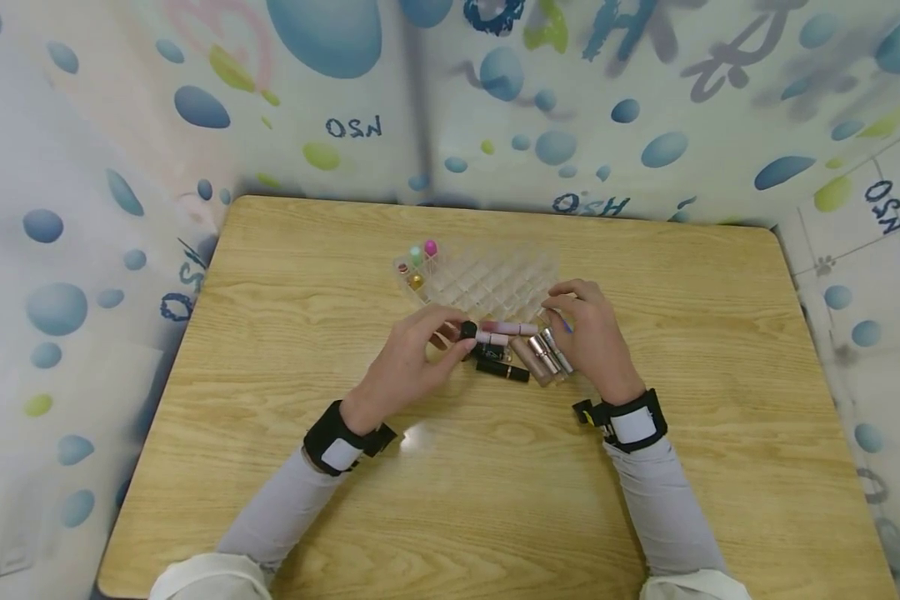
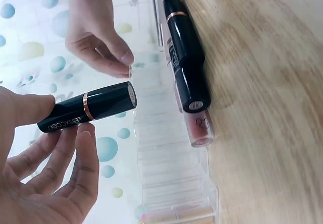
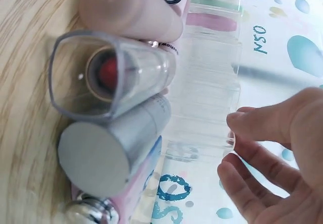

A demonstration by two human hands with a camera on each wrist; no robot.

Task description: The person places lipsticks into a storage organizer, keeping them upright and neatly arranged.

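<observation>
Black, copper-banded lipstick tube (image 2: 108, 103) — near-upright, pinched by left hand (image 1: 411, 357); clear plastic gridded tray (image 1: 487, 281) — beyond, right hand (image 1: 594, 337) gripping its edge.

Pale, blue-spotted walls (image 1: 285, 125) line the far and side edges of the wood-grain tabletop (image 1: 720, 375). Glare (image 1: 417, 437) shines left of centre.

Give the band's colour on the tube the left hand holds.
The band is coppery, clearest in the left wrist view.

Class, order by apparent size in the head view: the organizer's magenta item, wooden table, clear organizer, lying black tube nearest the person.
1. Wooden table (largest)
2. Clear organizer
3. Black tube
4. Magenta item (smallest)
</observation>
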